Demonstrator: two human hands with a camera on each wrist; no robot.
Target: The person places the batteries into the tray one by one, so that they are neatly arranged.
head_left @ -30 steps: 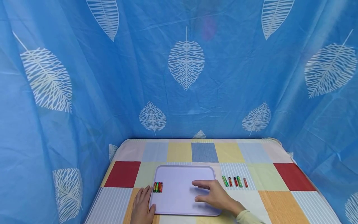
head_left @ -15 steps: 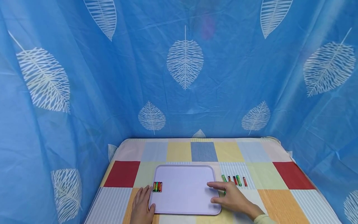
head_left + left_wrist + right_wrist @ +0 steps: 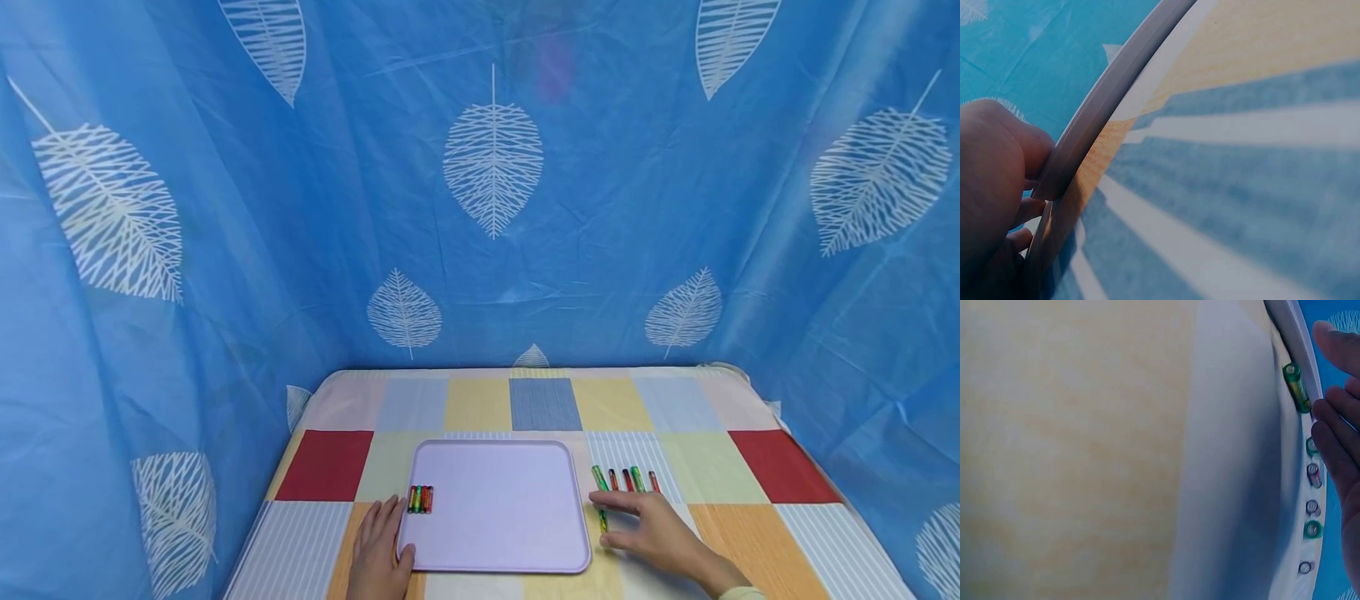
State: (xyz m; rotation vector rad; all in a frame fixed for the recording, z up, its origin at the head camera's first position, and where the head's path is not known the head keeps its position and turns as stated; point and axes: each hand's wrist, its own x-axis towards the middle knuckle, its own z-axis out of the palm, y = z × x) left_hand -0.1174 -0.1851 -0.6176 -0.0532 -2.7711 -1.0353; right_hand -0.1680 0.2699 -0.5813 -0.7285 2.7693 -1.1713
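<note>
At the bottom edge of the head view, left of centre, the left hand [image 3: 381, 542] lies with fingers extended along the left rim of a pale lilac rectangular tray [image 3: 502, 517] with rounded corners, its thumb at the tray's lower left corner. At lower right, the right hand [image 3: 656, 533] has its fingers extended and its thumb apart, gripping nothing. 1 green cylindrical battery [image 3: 603, 522] lies just beside its fingertips, right of the tray; contact cannot be determined. On the tray's left side, small red and green batteries [image 3: 421, 500] lie in a side-by-side group. Beyond the right hand is a row of 5 batteries [image 3: 627, 478], 2 green and 3 red. A multicoloured patchwork cloth [image 3: 543, 406] covers the surface. Behind hangs a blue curtain [image 3: 330, 208] with white leaf prints.
</note>
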